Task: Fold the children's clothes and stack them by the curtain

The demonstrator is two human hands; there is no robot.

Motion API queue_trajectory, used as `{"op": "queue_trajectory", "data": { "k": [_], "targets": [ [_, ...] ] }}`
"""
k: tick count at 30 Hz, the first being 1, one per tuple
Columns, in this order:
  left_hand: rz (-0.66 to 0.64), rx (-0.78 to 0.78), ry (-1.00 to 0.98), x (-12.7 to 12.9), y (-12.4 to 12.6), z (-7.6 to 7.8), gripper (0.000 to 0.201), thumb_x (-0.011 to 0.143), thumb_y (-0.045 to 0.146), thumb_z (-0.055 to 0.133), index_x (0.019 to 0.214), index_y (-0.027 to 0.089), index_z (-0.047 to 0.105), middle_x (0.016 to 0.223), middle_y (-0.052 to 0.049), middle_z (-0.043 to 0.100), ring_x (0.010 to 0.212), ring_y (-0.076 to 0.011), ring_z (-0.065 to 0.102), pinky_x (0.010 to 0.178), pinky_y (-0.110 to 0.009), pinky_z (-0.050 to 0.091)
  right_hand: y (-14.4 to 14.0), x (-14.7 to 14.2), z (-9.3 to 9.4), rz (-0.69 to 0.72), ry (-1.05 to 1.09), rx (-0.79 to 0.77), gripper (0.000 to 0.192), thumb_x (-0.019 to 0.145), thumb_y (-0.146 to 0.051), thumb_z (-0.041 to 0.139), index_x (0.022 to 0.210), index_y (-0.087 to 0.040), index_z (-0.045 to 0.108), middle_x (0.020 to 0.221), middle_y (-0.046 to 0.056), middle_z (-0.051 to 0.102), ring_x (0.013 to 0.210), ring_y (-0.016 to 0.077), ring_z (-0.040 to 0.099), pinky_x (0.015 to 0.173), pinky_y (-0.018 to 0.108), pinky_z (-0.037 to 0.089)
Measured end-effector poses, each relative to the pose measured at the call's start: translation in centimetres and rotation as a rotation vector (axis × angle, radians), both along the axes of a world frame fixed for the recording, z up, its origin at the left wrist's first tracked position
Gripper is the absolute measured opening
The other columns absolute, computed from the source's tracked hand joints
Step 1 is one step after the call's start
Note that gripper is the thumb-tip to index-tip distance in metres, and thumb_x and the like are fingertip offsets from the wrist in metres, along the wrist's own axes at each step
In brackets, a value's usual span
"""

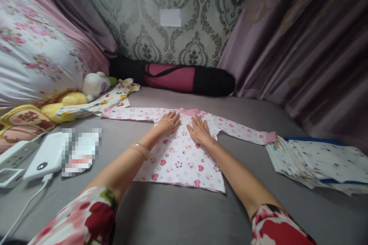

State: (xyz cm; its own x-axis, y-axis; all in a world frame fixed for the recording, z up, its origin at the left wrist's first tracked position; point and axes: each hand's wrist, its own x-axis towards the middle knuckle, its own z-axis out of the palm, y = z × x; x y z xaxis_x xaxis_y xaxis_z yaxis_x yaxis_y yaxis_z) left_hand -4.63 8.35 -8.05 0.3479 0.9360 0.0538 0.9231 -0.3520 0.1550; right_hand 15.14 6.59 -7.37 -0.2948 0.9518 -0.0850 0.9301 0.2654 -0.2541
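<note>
A small long-sleeved shirt (178, 164), white with pink hearts and flowers, lies spread flat with both sleeves stretched out sideways. Its pink collar (189, 111) points away from me. My left hand (169, 122) rests palm down on the upper left chest of the shirt, fingers extended. On the other side of the chest, below the collar, my right hand (199, 129) lies flat with its fingers spread. Neither hand grips the cloth. The right sleeve's pink cuff (271, 137) reaches a stack of folded clothes (324, 160).
Grey sheet (184, 214) covers the bed. At left are a white power bank (47, 157) with a cable, a power strip (17, 153), a blurred-out item (82, 151), plush toys (96, 85) and a patterned garment (115, 97). A black and maroon long bag (172, 76) lies along the wall.
</note>
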Motion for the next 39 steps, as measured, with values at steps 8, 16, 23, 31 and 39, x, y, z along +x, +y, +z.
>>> {"op": "queue_trajectory", "data": {
  "k": [8, 16, 23, 31, 39],
  "targets": [
    [0.202, -0.018, -0.049, 0.8, 2.8, -0.6, 0.056, 0.099, 0.050, 0.023, 0.150, 0.029, 0.033, 0.157, -0.011, 0.032, 0.144, -0.0304, 0.026, 0.114, -0.050, 0.021, 2.6, -0.7, -0.4, -0.044, 0.005, 0.075, 0.064, 0.099, -0.051, 0.022, 0.153, -0.017, 0.025, 0.162, 0.012, 0.011, 0.149, 0.0264, 0.002, 0.116, 0.053, -0.001],
    [0.134, 0.069, -0.006, 2.0, 2.2, -0.2, 0.055, 0.099, 0.043, 0.027, 0.149, 0.022, 0.037, 0.159, -0.010, 0.025, 0.148, -0.0290, 0.016, 0.118, -0.048, 0.013, 2.3, 0.0, 0.2, -0.017, 0.061, 0.017, 0.065, 0.099, -0.050, 0.025, 0.154, -0.017, 0.020, 0.163, 0.011, 0.007, 0.149, 0.0246, 0.001, 0.117, 0.052, 0.000],
    [0.091, -0.060, -0.005, 2.4, 1.7, -1.2, 0.061, 0.099, 0.048, 0.017, 0.154, 0.021, 0.024, 0.161, -0.009, 0.019, 0.148, -0.0280, 0.016, 0.119, -0.046, 0.013, 1.5, -0.2, -0.1, 0.007, 0.071, 0.000, 0.065, 0.100, -0.049, 0.025, 0.154, -0.014, 0.020, 0.162, 0.011, 0.011, 0.149, 0.0214, 0.002, 0.118, 0.048, -0.003],
    [0.080, -0.134, 0.002, 2.4, 1.7, -0.1, 0.061, 0.099, 0.045, 0.018, 0.154, 0.018, 0.024, 0.161, -0.012, 0.018, 0.148, -0.0315, 0.014, 0.117, -0.051, 0.014, 2.0, 11.6, 3.8, -0.169, -0.014, 0.108, 0.049, 0.101, -0.031, 0.024, 0.142, -0.016, 0.047, 0.144, 0.009, 0.050, 0.130, 0.0171, 0.047, 0.107, 0.027, 0.033],
    [-0.083, 0.079, -0.096, 6.7, 2.6, 1.1, 0.045, 0.089, 0.020, 0.042, 0.133, 0.013, 0.052, 0.137, -0.018, 0.050, 0.125, -0.0314, 0.048, 0.106, -0.046, 0.036, -0.4, 25.8, 6.4, -0.478, -0.532, -0.057, 0.034, 0.092, -0.021, 0.045, 0.113, -0.010, 0.069, 0.124, 0.022, 0.063, 0.126, 0.0338, 0.047, 0.105, 0.055, 0.025]
  ]
}}
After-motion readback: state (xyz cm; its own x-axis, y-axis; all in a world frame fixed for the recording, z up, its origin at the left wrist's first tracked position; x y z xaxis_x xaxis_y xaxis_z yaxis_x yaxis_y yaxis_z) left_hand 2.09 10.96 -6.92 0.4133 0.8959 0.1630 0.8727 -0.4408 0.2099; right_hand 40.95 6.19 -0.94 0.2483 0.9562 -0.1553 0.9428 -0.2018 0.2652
